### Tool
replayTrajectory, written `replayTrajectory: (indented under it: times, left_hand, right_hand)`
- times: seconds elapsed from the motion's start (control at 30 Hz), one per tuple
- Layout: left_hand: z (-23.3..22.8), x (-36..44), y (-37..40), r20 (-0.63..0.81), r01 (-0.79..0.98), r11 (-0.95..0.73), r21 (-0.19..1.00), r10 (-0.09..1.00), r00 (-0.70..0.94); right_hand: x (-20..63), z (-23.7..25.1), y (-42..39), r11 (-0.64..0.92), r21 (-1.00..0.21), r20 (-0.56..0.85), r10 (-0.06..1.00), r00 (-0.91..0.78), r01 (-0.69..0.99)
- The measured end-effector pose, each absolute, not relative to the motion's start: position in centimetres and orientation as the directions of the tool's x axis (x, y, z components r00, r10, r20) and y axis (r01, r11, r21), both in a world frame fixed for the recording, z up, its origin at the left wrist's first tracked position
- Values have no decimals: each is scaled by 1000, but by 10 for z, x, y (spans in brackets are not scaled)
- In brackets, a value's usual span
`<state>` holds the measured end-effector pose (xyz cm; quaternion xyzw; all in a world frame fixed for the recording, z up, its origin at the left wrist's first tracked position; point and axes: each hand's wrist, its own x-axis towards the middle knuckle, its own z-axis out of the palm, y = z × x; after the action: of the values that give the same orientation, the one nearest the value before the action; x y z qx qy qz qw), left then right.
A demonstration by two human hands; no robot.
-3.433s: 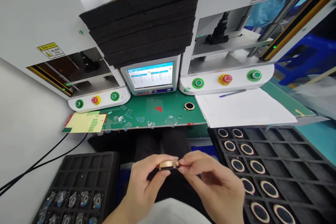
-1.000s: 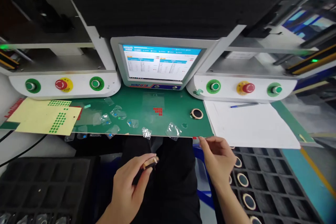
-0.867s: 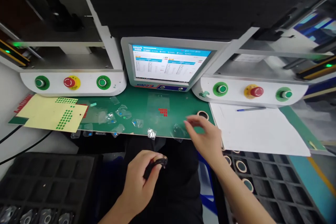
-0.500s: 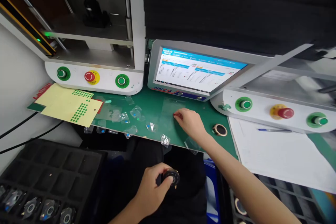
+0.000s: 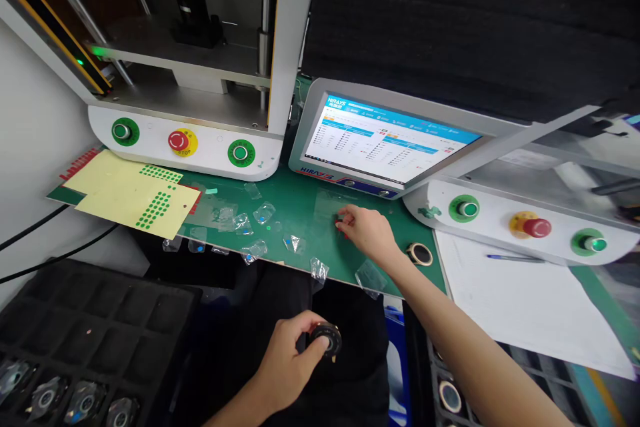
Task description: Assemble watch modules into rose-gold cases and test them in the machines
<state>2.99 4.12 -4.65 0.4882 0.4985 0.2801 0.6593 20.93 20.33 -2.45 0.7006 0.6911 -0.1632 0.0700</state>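
My left hand (image 5: pixel 290 361) grips a round black watch part (image 5: pixel 327 340) between thumb and fingers, above my dark-clothed lap. It has a round centre partly under the thumb and a small gold-coloured tab at its lower edge. My right hand (image 5: pixel 369 232) is over the green mat (image 5: pixel 300 197), with thumb and fingertips closed together. Something small and red shows at the fingertips, too small to name. Close by, to the right of that wrist, lies a round watch piece (image 5: pixel 419 254) with a gold rim and dark face.
Clear plastic films (image 5: pixel 294 244) with blue dots lie along the mat's edge. Yellow sticker sheets (image 5: pixel 140 197) lie at left, under a press with buttons. Behind stands a screen (image 5: pixel 385 140). A pen (image 5: pixel 515 258) rests on papers at right. Trays (image 5: pixel 105 320) of watch parts flank my lap.
The view has shifted slightly, so the bench sits a little further right at left and centre. My right fingertips have moved slightly, with red now showing below them. My left hand keeps its hold.
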Motion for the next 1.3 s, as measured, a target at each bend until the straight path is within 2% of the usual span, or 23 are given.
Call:
replayTrajectory:
  times: [0.7,1.03,1.3]
  left_hand:
    - [-53,21,43,-351,117,331,936,892,283]
    - [-56,19,43,-371,130,348,928,889,270]
    - [-57,18,43,-357,127,335,934,895,266]
  right_hand:
    - [205,-21,199,-61,-116,-351,936,17,991]
    - [210,-16,219,-58,-115,-470,883,-3,992]
    - [211,-15,223,-51,-110,-498,867,-11,993]
